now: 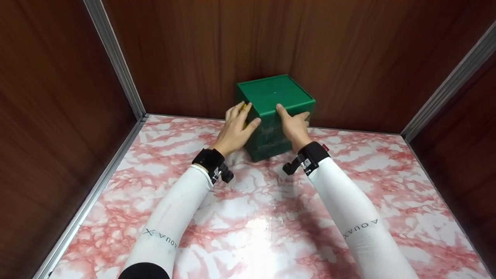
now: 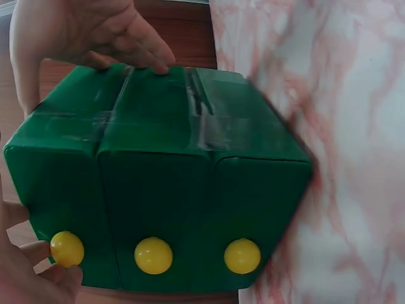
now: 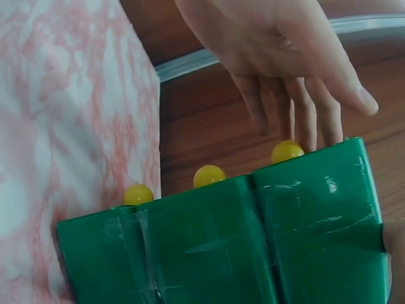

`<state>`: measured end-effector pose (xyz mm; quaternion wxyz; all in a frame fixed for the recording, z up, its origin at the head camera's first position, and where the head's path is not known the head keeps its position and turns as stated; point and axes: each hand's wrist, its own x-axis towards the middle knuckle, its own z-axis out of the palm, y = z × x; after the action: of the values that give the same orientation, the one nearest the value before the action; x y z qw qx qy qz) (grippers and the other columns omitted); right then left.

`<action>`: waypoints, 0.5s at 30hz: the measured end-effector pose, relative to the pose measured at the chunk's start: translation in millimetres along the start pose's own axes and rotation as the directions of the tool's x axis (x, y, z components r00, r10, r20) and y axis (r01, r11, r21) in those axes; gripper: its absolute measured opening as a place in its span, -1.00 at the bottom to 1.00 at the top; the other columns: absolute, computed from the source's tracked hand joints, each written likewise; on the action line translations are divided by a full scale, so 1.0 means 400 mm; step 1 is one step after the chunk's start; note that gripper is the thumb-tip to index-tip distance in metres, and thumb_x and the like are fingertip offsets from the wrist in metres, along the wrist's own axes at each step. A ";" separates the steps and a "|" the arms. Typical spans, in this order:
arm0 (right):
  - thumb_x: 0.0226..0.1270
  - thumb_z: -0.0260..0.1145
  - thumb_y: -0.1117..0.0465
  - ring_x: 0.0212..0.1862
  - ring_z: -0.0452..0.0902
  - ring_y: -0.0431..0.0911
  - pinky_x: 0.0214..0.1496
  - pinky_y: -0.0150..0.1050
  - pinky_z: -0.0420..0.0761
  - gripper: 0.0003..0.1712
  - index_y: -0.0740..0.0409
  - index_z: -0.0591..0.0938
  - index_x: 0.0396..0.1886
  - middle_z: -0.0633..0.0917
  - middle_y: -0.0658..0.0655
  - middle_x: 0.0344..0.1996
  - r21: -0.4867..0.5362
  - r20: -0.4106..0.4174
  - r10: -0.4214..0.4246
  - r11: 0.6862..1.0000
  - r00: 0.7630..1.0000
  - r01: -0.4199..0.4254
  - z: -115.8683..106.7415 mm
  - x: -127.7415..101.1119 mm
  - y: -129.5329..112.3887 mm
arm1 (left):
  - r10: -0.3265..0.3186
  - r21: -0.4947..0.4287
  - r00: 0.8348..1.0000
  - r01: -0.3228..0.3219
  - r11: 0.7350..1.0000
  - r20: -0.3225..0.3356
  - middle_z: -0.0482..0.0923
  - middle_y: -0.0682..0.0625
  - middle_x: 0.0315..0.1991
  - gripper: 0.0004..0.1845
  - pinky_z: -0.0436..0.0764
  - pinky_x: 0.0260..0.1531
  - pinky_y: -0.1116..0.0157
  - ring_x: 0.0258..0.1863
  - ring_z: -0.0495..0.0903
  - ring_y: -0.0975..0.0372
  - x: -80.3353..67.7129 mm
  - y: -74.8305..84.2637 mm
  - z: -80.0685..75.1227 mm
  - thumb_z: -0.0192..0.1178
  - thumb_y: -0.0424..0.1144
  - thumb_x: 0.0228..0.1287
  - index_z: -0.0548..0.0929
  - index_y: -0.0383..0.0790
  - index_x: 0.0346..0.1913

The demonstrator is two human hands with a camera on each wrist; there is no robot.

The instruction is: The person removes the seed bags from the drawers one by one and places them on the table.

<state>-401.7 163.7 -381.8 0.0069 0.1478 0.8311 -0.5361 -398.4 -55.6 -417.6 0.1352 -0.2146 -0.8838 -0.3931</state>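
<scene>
Both hands are on a green box (image 1: 274, 93) of drawers at the far middle of the table (image 1: 217, 244).
The left hand (image 1: 234, 130) is loosely spread, fingertips at the top yellow knob (image 2: 67, 249) on the box's left side, thumb apart from it. The right hand (image 1: 294, 126), also spread, presses its thumb at the top edge, fingers against the near side. The box stands upright near the far wall (image 1: 186, 58).
</scene>
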 end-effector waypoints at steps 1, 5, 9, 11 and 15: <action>0.49 0.17 -0.60 0.80 -0.25 0.20 0.79 0.03 0.01 0.55 0.23 -0.55 0.77 -0.24 0.43 0.80 0.003 -0.001 -0.001 1.000 1.000 0.001 -0.002 0.000 -0.002 | 0.000 -0.007 1.000 0.000 1.000 -0.011 0.06 -0.24 0.78 -0.19 0.20 0.66 -0.13 0.74 -0.02 -0.07 0.003 0.000 -0.003 0.02 0.25 0.76 0.21 -0.14 0.80; 0.49 0.20 -0.54 0.78 -0.13 0.18 0.77 0.01 0.09 0.51 0.22 -0.50 0.80 -0.16 0.42 0.79 0.003 -0.011 0.006 1.000 1.000 -0.006 -0.010 0.003 -0.006 | -0.037 -0.050 0.999 0.037 0.998 -0.010 -0.01 -0.23 0.80 -0.19 0.18 0.66 -0.16 0.76 -0.05 -0.07 0.013 0.001 -0.021 0.00 0.25 0.77 0.17 -0.10 0.81; 0.46 0.21 -0.51 0.74 -0.01 0.17 0.74 0.01 0.15 0.47 0.18 -0.43 0.82 -0.08 0.40 0.78 -0.005 -0.014 -0.001 1.000 1.000 0.001 -0.022 0.012 -0.005 | -0.086 -0.109 0.996 0.085 0.990 -0.001 -0.14 -0.17 0.84 -0.14 0.07 0.69 -0.24 0.80 -0.12 -0.07 0.023 -0.003 -0.042 0.02 0.27 0.75 0.07 -0.04 0.84; 0.42 0.22 -0.49 0.71 0.05 0.18 0.72 0.01 0.18 0.44 0.19 -0.33 0.84 -0.01 0.42 0.76 -0.011 -0.015 -0.027 1.000 1.000 0.026 -0.032 0.021 0.000 | -0.099 -0.131 0.995 0.097 0.987 -0.013 -0.14 -0.17 0.84 -0.14 0.06 0.70 -0.23 0.80 -0.11 -0.09 0.031 -0.007 -0.052 0.04 0.25 0.75 0.06 -0.05 0.84; 0.40 0.26 -0.42 0.59 0.19 0.19 0.62 0.02 0.33 0.28 0.19 -0.01 0.83 0.15 0.43 0.66 0.006 0.002 -0.108 0.994 0.994 0.108 -0.055 0.043 0.022 | -0.132 -0.155 0.991 0.126 0.980 -0.026 -0.14 -0.22 0.83 -0.12 0.08 0.71 -0.16 0.79 -0.04 -0.12 0.042 -0.017 -0.067 0.04 0.24 0.76 0.01 -0.07 0.85</action>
<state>-412.6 191.0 -383.1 -0.0219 0.1021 0.8362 -0.5384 -414.3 -75.2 -397.7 0.1086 -0.1594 -0.8605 -0.4716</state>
